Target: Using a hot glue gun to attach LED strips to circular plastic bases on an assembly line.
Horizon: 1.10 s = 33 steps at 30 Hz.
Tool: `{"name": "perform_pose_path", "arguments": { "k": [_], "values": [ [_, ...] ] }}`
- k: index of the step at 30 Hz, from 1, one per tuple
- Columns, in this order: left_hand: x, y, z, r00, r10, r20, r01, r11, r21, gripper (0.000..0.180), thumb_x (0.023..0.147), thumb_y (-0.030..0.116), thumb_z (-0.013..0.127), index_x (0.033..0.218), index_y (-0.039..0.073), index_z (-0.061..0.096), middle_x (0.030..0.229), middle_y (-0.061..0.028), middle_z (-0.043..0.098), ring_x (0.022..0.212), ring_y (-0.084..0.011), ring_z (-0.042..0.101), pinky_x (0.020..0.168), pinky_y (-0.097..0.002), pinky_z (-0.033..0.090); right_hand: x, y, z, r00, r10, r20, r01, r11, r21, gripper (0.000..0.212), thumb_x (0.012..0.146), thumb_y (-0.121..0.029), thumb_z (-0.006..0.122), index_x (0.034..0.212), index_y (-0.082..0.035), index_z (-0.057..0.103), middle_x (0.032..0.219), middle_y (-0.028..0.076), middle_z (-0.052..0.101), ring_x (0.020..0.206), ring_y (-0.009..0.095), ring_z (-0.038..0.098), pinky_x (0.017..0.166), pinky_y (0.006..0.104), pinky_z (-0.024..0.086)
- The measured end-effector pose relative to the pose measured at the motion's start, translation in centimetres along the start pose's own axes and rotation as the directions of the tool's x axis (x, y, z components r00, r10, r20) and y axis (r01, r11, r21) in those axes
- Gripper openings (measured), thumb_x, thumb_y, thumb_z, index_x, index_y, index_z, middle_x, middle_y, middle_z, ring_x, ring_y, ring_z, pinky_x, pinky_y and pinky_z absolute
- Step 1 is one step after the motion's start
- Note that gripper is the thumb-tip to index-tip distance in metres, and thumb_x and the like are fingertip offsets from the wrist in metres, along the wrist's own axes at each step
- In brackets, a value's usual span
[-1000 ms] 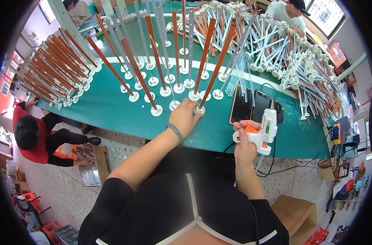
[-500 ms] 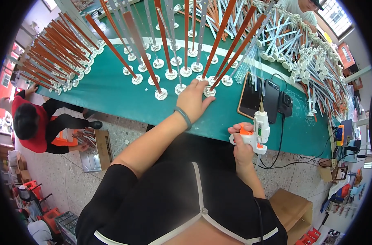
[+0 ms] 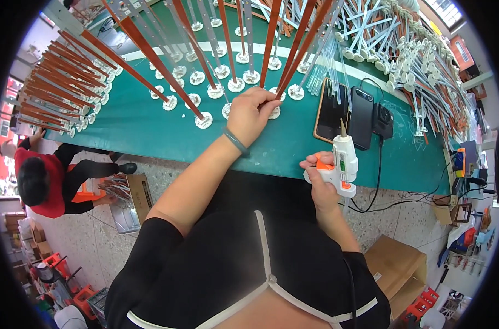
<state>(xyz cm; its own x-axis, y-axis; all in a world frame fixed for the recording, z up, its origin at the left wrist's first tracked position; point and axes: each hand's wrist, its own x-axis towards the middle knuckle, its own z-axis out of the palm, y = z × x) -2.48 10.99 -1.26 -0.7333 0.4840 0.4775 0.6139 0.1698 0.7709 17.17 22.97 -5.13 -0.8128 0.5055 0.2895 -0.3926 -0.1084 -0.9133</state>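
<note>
Left fingers (image 3: pixel 262 97) seem to pinch that brown strip (image 3: pixel 301 57) low, toward the counter's (image 3: pixel 167 141) front edge, smart since it looks light, stiff and tippy; right fingers (image 3: pixel 317 181) wrap the glue gun (image 3: pixel 344 151).

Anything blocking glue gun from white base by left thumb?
Nothing upright between glue gun and white base: just a flat phone near the nozzle, then green tabletop. Left hand partly covers the base.

Head cam | fisheye | faces dn | nr L hand (image 3: pixel 248 115), R hand (image 3: pixel 323 189)
</note>
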Motion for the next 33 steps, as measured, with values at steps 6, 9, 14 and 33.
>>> {"name": "perform_pose_path", "arguments": {
  "k": [6, 9, 14, 33],
  "values": [
    [-0.3, -0.5, 0.1, 0.999, -0.045, -0.007, 0.045, 0.995, -0.084, 0.007, 0.078, 0.002, 0.069, 0.084, -0.001, 0.067, 0.076, -0.0092, 0.064, 0.067, -0.0170, 0.062, 0.062, -0.0266, 0.048, 0.1, -0.1, -0.3, 0.999, -0.011, 0.042, 0.011, 1.000, -0.002, 0.039, 0.076, 0.017, 0.058, 0.107, -0.005, 0.048, 0.102, 0.013, 0.053, 0.086, 0.023, 0.062, 0.079, 0.0399, 0.054],
    [-0.4, -0.7, 0.1, 1.000, -0.010, 0.004, 0.010, 0.995, -0.096, 0.008, 0.079, 0.004, 0.069, 0.086, 0.000, 0.067, 0.079, -0.0098, 0.063, 0.067, -0.0205, 0.062, 0.058, -0.0284, 0.049, 0.1, -0.3, -0.2, 0.999, -0.007, 0.044, 0.007, 1.000, -0.004, 0.039, 0.077, 0.016, 0.058, 0.107, -0.006, 0.048, 0.102, 0.013, 0.053, 0.085, 0.023, 0.062, 0.079, 0.0396, 0.054],
    [-0.3, -0.8, 0.0, 1.000, -0.008, 0.012, 0.009, 0.994, -0.105, 0.008, 0.079, 0.003, 0.069, 0.086, -0.001, 0.067, 0.079, -0.0096, 0.063, 0.068, -0.0196, 0.062, 0.059, -0.0271, 0.049, 0.2, -0.7, -0.1, 0.999, 0.001, 0.038, -0.001, 1.000, -0.017, 0.039, 0.077, 0.016, 0.057, 0.107, -0.006, 0.047, 0.102, 0.014, 0.054, 0.084, 0.023, 0.063, 0.078, 0.0384, 0.053],
    [-1.0, -0.6, 1.4, 0.995, 0.044, -0.089, -0.054, 0.992, -0.114, 0.012, 0.080, 0.007, 0.069, 0.090, 0.001, 0.067, 0.077, -0.0127, 0.060, 0.074, -0.0250, 0.061, 0.066, -0.0338, 0.048, -0.6, -0.2, 0.4, 0.993, 0.000, -0.114, -0.007, 0.998, -0.056, 0.039, 0.075, 0.018, 0.060, 0.105, -0.004, 0.047, 0.100, 0.013, 0.053, 0.092, 0.021, 0.058, 0.079, 0.0345, 0.054]
  ]
}}
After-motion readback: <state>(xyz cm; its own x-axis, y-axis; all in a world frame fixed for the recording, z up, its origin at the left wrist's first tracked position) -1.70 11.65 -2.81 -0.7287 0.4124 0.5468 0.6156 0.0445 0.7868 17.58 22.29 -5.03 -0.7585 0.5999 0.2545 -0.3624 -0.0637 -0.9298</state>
